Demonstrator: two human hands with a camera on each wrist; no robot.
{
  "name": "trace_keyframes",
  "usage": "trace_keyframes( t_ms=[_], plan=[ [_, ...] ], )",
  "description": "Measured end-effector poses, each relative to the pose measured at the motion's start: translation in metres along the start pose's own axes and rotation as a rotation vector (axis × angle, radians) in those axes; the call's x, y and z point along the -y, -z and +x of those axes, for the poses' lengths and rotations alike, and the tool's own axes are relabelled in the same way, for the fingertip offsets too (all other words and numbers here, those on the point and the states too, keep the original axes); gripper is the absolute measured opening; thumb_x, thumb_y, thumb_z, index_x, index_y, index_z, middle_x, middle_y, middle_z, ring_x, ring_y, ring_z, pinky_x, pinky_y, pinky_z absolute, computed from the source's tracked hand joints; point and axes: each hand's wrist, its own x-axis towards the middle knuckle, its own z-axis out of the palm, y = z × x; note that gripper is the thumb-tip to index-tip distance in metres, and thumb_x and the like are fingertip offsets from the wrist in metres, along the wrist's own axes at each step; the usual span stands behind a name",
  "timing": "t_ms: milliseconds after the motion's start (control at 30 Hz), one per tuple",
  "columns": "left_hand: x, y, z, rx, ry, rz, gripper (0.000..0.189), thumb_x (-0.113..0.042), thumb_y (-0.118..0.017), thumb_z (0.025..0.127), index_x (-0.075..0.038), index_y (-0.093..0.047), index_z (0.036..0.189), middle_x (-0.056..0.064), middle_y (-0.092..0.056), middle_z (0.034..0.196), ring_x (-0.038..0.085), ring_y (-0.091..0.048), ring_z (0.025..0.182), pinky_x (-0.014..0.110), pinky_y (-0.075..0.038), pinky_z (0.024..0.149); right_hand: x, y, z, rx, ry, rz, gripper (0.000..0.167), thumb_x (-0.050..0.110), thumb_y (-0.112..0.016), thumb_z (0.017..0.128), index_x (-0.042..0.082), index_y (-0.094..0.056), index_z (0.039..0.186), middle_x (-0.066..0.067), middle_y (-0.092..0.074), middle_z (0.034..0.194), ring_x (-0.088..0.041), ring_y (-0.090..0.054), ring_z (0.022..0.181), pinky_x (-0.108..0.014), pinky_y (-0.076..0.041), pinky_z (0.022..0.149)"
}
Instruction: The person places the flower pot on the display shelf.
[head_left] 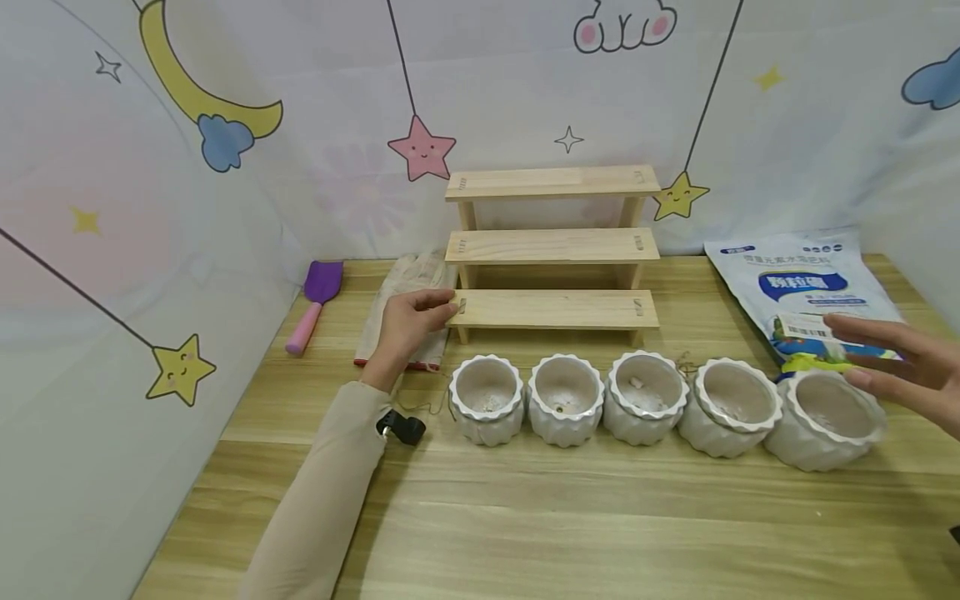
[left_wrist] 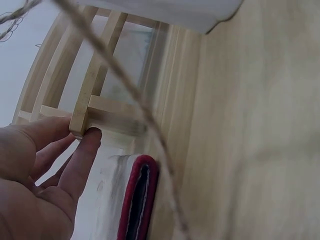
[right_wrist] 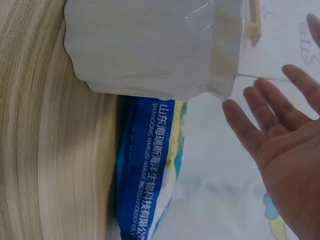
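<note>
My left hand (head_left: 408,327) pinches the left end of the lowest board of a three-step wooden plant stand (head_left: 555,310). In the left wrist view, thumb and fingertips meet the corner of that wooden board (left_wrist: 86,95). Several white flower pots with scalloped rims stand in a row before the stand, the leftmost pot (head_left: 487,425) closest to my left forearm. My right hand (head_left: 911,367), fingers spread, hovers by the rightmost pot (head_left: 817,446). The right wrist view has these fingers (right_wrist: 245,125) beside the pot's rim (right_wrist: 225,55), holding nothing.
A white-and-blue printed bag (head_left: 802,275) lies behind the right-hand pots. Left of the stand are pale work gloves (head_left: 390,312) with red cuff edging and a purple shovel (head_left: 322,283) with a pink handle. Twine (left_wrist: 135,92) crosses the left wrist view. A patterned cloth (head_left: 510,92) hangs behind.
</note>
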Motion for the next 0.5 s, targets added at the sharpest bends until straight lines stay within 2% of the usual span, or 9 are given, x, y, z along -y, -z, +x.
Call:
trace_keyframes(
  t_ms=[267,400,500],
  plan=[
    [0.006,-0.001,0.003,-0.013,-0.003,-0.058,0.029,-0.010,-0.081,0.097,0.004,-0.078,0.122,0.020,-0.076,0.118,0.006,-0.071,0.084,0.020,-0.062,0.074,-0.002,0.001,-0.001,0.008,-0.026,-0.029,0.061,0.001,-0.069,0.103,0.009,-0.048,0.160,0.027,-0.048,0.147,0.018,-0.045,0.119,0.004,-0.039,0.090],
    [0.008,-0.002,0.002,-0.022,-0.006,-0.064,0.028,-0.011,-0.081,0.097,0.002,-0.078,0.122,0.018,-0.077,0.117,0.008,-0.071,0.086,0.021,-0.062,0.075,-0.005,0.000,-0.002,0.007,0.004,-0.014,0.060,-0.003,-0.069,0.101,0.009,-0.051,0.158,0.023,-0.052,0.149,0.016,-0.047,0.122,0.002,-0.040,0.090],
    [0.011,-0.002,0.001,-0.027,-0.010,-0.074,0.028,-0.011,-0.081,0.097,0.001,-0.079,0.122,0.017,-0.077,0.118,0.009,-0.071,0.088,0.021,-0.062,0.076,-0.006,-0.001,-0.004,0.012,-0.013,-0.029,0.059,0.001,-0.070,0.102,0.011,-0.052,0.158,0.023,-0.053,0.147,0.015,-0.047,0.122,0.002,-0.041,0.089]
  ],
)
